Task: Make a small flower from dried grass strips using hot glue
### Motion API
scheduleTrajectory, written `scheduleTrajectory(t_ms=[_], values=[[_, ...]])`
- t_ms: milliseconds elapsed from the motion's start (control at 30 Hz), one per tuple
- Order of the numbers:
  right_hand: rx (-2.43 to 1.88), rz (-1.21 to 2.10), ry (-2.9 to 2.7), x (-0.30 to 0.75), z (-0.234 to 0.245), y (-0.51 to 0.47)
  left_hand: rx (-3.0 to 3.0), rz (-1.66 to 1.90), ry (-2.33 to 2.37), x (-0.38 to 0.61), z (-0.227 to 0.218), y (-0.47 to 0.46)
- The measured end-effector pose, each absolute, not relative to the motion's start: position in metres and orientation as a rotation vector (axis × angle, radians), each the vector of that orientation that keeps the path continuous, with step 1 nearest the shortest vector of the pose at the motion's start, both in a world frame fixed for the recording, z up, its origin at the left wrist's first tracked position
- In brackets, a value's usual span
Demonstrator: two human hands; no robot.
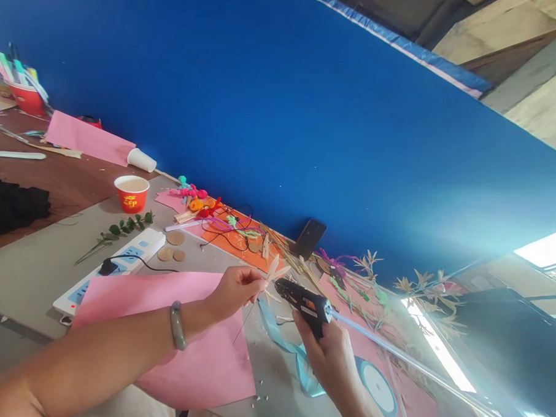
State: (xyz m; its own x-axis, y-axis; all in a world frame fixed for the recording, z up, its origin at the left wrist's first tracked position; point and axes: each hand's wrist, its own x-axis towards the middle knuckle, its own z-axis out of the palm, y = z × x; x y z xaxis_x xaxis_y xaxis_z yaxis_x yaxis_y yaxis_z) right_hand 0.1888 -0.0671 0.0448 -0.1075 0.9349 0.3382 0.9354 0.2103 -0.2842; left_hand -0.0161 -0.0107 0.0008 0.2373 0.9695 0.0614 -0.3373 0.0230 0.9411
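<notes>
My left hand (235, 290) pinches a small pale straw flower (274, 273) on a thin wire stem that hangs down over the pink paper sheet (191, 335). My right hand (330, 357) grips a black hot glue gun (303, 301) with a long clear glue stick (404, 356) sticking out of its back. The gun's nozzle points at the flower and sits almost against it. A grey-green bangle (177, 326) is on my left wrist.
A white power strip (119, 264) with a black plug lies left of the paper. A red paper cup (132, 193), a leafy sprig (122, 230), wooden discs (173, 244), pipe-cleaner crafts, straw flowers and a dark phone (309, 236) line the blue wall. Light blue ribbon (283, 337) curls under my hands.
</notes>
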Motion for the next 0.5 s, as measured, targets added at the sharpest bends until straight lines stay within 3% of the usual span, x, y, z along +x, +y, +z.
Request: scheduleTrajectory(t_ms=[500], values=[[-1.697, 0.032, -2.081, 0.18, 0.06, -0.069, 1.067, 1.19, 0.772, -0.018, 0.01, -0.014]])
